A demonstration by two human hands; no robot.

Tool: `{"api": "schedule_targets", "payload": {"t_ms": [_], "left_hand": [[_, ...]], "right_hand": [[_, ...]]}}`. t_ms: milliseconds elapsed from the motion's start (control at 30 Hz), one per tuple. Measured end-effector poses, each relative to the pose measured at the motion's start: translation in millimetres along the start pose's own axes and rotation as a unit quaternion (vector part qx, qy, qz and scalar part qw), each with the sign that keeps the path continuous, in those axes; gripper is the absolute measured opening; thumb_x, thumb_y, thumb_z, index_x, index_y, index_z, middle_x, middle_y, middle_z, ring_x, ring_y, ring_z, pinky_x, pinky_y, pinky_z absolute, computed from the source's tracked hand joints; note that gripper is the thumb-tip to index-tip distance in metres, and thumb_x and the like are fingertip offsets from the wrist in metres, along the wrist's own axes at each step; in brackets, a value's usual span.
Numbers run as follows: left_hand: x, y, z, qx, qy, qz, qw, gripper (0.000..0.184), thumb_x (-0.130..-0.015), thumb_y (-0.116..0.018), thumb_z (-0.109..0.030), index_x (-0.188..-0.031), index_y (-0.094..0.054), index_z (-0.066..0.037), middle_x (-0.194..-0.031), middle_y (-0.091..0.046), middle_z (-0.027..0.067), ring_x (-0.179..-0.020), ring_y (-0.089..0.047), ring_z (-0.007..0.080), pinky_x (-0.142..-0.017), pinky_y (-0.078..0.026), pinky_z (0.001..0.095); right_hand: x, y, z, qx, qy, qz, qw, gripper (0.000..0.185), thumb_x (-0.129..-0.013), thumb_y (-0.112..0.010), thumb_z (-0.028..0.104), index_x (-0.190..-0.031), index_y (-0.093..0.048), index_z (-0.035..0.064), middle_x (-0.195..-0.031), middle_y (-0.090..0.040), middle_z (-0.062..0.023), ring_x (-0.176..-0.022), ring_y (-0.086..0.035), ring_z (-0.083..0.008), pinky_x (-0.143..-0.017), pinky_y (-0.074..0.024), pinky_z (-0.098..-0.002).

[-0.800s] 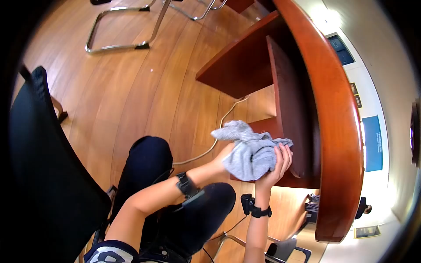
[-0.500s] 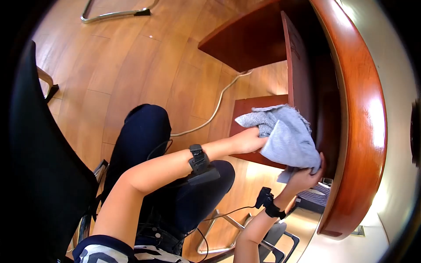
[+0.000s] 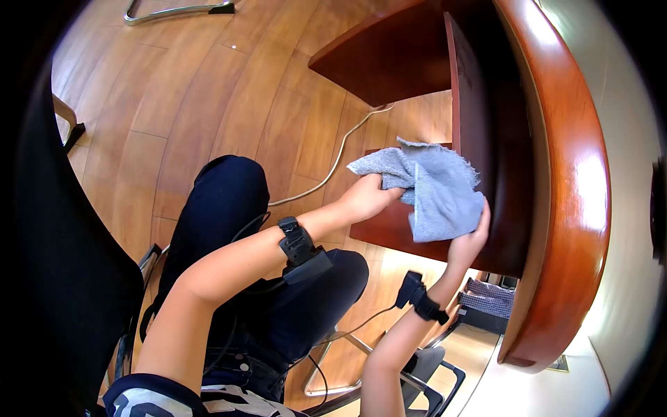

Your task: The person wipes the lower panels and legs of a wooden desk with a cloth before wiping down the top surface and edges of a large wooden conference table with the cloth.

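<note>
A grey-blue cloth [image 3: 445, 198], bunched at one end and frayed along an edge, hangs spread between my two hands beside the dark reddish wooden panels of a desk. My left hand [image 3: 369, 199] is closed on the gathered left part of the cloth. On the opposite side, my right hand [image 3: 472, 240] holds the cloth's lower right edge, its fingers partly hidden behind the fabric. Both wrists wear black straps with small boxes.
The desk's glossy curved top edge [image 3: 570, 187] runs down the right. A pale cable [image 3: 340, 153] lies on the wooden floor [image 3: 201, 104]. A black chair back [image 3: 76, 278] fills the left; a folded chair [image 3: 438, 379] and patterned fabric [image 3: 490, 297] are at lower right.
Both hands and the cloth have moved up and to the left, away from the desk's inner corner. The cloth is still held in both hands, and the view has shifted slightly.
</note>
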State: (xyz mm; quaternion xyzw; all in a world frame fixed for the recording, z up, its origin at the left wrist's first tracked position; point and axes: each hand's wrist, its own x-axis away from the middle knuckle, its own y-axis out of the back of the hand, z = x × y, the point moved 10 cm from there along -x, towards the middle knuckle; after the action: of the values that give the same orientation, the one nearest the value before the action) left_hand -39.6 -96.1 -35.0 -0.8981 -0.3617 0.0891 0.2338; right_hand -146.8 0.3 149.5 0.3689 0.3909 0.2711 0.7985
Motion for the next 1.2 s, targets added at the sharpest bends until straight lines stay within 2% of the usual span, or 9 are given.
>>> {"api": "schedule_targets", "payload": {"t_ms": [100,200,233,400,567,633,833,1067,1200], "left_hand": [[-13,18,1,0.053,-0.077,-0.074,0.993,0.032,-0.080,-0.056,-0.018,-0.106,-0.059,0.000,-0.103,-0.063,0.0141,-0.099,-0.058,0.0243,-0.088,-0.043,0.0333],[-19,77,23,0.060,-0.133,-0.248,0.958,0.048,-0.073,-0.057,-0.009,-0.116,-0.038,0.003,-0.113,-0.047,0.0208,-0.106,-0.050,0.0294,-0.091,-0.041,0.0366],[-17,95,39,0.024,-0.046,-0.278,0.959,0.053,-0.073,-0.058,-0.009,-0.120,-0.035,0.003,-0.122,-0.040,0.0219,-0.109,-0.047,0.0316,-0.093,-0.040,0.0388],[10,122,-17,-0.083,-0.081,-0.326,0.938,0.068,-0.072,-0.059,-0.011,-0.132,-0.028,-0.002,-0.128,-0.035,0.0234,-0.122,-0.036,0.0364,-0.101,-0.033,0.0413],[-19,63,-93,-0.247,-0.226,-0.205,0.920,0.069,-0.071,-0.059,-0.010,-0.133,-0.031,-0.002,-0.134,-0.034,0.0209,-0.126,-0.032,0.0376,-0.104,-0.028,0.0430],[-23,28,-114,-0.245,-0.304,-0.146,0.909,0.069,-0.072,-0.059,-0.008,-0.135,-0.030,-0.004,-0.134,-0.034,0.0221,-0.127,-0.030,0.0375,-0.105,-0.027,0.0428],[-11,-21,-115,-0.324,-0.372,-0.088,0.866,0.067,-0.068,-0.058,-0.002,-0.131,-0.037,-0.006,-0.132,-0.036,0.0205,-0.124,-0.033,0.0383,-0.102,-0.030,0.0446],[32,-50,-115,-0.305,-0.437,-0.006,0.846,0.048,-0.065,-0.059,0.003,-0.112,-0.051,-0.006,-0.118,-0.045,0.0173,-0.113,-0.043,0.0362,-0.095,-0.035,0.0431],[38,-73,-108,-0.356,-0.434,0.039,0.827,0.056,-0.069,-0.058,-0.001,-0.123,-0.046,-0.006,-0.129,-0.042,0.0180,-0.128,-0.033,0.0337,-0.104,-0.028,0.0449]], "right_hand": [[6,-26,22,0.039,0.034,0.126,0.991,0.079,-0.076,-0.062,0.013,-0.140,-0.018,-0.0022,-0.144,-0.023,-0.0230,-0.136,-0.020,-0.0325,-0.110,-0.0170,-0.0391],[-7,-46,53,0.090,0.121,0.143,0.978,0.089,-0.071,-0.069,0.018,-0.140,-0.017,-0.0014,-0.143,-0.022,-0.0244,-0.134,-0.021,-0.0366,-0.109,-0.0188,-0.0419],[-14,-54,65,0.126,0.125,0.123,0.976,0.089,-0.068,-0.071,0.019,-0.139,-0.020,-0.0006,-0.140,-0.026,-0.0252,-0.131,-0.024,-0.0387,-0.108,-0.0207,-0.0427],[-70,-88,80,0.203,0.169,0.037,0.964,0.077,-0.067,-0.070,0.015,-0.131,-0.030,0.0025,-0.132,-0.038,-0.0201,-0.122,-0.037,-0.0393,-0.101,-0.0321,-0.0454],[-89,-102,84,0.311,0.112,-0.037,0.943,0.045,-0.075,-0.054,-0.001,-0.117,-0.038,0.0019,-0.124,-0.044,-0.0213,-0.113,-0.047,-0.0381,-0.096,-0.0372,-0.0471],[-91,-101,81,0.313,0.125,-0.028,0.941,0.044,-0.076,-0.055,0.002,-0.117,-0.038,0.0010,-0.121,-0.047,-0.0221,-0.110,-0.049,-0.0396,-0.093,-0.0396,-0.0457],[-62,-81,94,0.202,0.139,-0.020,0.969,0.037,-0.078,-0.057,0.005,-0.112,-0.042,-0.0016,-0.112,-0.053,-0.0253,-0.104,-0.051,-0.0418,-0.090,-0.0414,-0.0448],[15,-19,56,0.128,0.069,-0.030,0.989,0.046,-0.069,-0.049,-0.008,-0.114,-0.044,-0.0010,-0.122,-0.049,-0.0249,-0.117,-0.045,-0.0408,-0.097,-0.0369,-0.0426],[44,17,13,0.086,0.034,-0.044,0.995,0.045,-0.072,-0.046,-0.012,-0.115,-0.046,-0.0009,-0.126,-0.049,-0.0232,-0.119,-0.046,-0.0367,-0.099,-0.0355,-0.0393]]}}
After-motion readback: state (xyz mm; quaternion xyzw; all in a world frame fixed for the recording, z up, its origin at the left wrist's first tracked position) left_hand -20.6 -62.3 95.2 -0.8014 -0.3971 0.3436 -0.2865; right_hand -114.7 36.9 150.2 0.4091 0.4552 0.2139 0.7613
